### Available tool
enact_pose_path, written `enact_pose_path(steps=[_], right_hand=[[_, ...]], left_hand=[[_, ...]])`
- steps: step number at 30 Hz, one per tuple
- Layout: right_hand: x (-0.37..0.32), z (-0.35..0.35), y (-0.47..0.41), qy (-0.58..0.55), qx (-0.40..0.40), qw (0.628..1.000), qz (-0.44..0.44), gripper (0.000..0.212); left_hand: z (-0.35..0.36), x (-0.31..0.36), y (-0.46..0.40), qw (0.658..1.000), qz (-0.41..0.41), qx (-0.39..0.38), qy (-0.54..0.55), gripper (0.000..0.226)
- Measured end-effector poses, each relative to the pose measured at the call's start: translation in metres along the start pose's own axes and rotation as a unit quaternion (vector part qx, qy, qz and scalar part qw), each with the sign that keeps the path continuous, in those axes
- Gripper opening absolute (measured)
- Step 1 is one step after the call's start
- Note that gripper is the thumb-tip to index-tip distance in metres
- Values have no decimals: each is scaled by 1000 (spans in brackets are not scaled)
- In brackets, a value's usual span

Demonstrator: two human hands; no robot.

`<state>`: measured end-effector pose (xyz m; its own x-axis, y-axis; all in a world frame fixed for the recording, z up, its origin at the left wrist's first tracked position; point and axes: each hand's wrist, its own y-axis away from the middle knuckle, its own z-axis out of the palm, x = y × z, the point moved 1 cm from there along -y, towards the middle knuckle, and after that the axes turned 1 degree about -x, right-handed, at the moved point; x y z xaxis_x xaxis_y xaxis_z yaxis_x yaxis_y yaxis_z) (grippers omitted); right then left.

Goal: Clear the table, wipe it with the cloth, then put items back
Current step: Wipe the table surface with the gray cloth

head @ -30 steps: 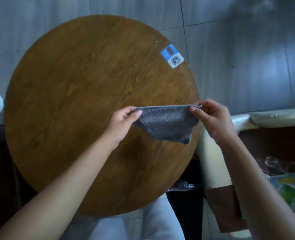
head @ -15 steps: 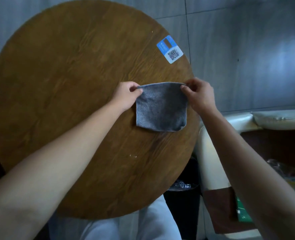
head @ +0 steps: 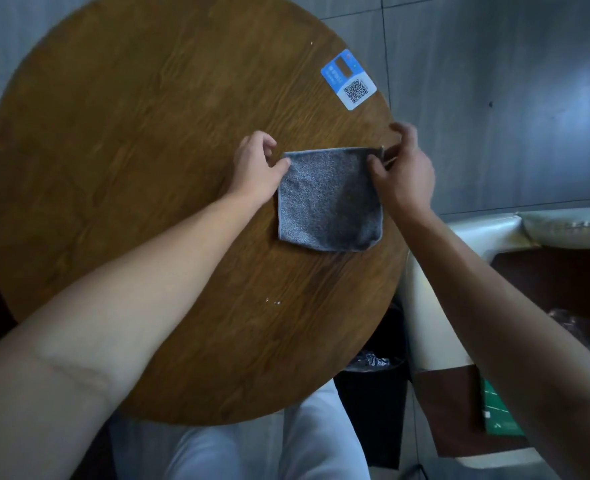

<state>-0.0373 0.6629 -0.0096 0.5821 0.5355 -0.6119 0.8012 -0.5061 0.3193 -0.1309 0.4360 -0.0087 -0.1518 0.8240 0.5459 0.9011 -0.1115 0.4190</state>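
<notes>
- My left hand pinches the far left corner of the grey cloth, the thumb and forefinger closed on its hem; the other fingers curl loosely above it.
- My right hand grips the far right corner of the cloth, thumb pressed on top of the fabric, forefinger lifted and bent over the corner. A thin light-coloured piece sticks out at that corner; I cannot tell what it is.
- The cloth lies flat between the two hands, a folded, roughly square piece with its far edge pulled straight and its near edge resting on the wood.
- The cloth sits on the round wooden surface, toward its right side, close to the rim.
- Beyond the cloth, further from me and slightly right, a blue and white sticker with a QR code is stuck to the wood near the rim.
- Nearer to me than the cloth, a few small white specks lie on the wood.
- Right of the cloth, off the rim, stands a cream padded seat, with a black bin lined with a bag below the rim.
- Under the near rim I see my legs in pale trousers.
</notes>
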Motion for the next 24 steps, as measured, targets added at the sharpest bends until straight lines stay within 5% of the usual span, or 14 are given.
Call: enact_pose_path(steps=[3, 8, 18, 24], right_hand=[[-2, -7, 15, -4, 34, 999, 40, 68], [6, -11, 57, 41, -16, 992, 117, 58], [27, 11, 110, 93, -82, 978, 165, 37], [31, 2, 103, 32, -78, 984, 155, 29]], left_hand=[[1, -7, 12, 997, -58, -42, 24, 37], [6, -32, 61, 991, -112, -66, 28, 38], [38, -48, 120, 968, -121, -164, 144, 39], [25, -46, 107, 967, -115, -136, 182, 31]])
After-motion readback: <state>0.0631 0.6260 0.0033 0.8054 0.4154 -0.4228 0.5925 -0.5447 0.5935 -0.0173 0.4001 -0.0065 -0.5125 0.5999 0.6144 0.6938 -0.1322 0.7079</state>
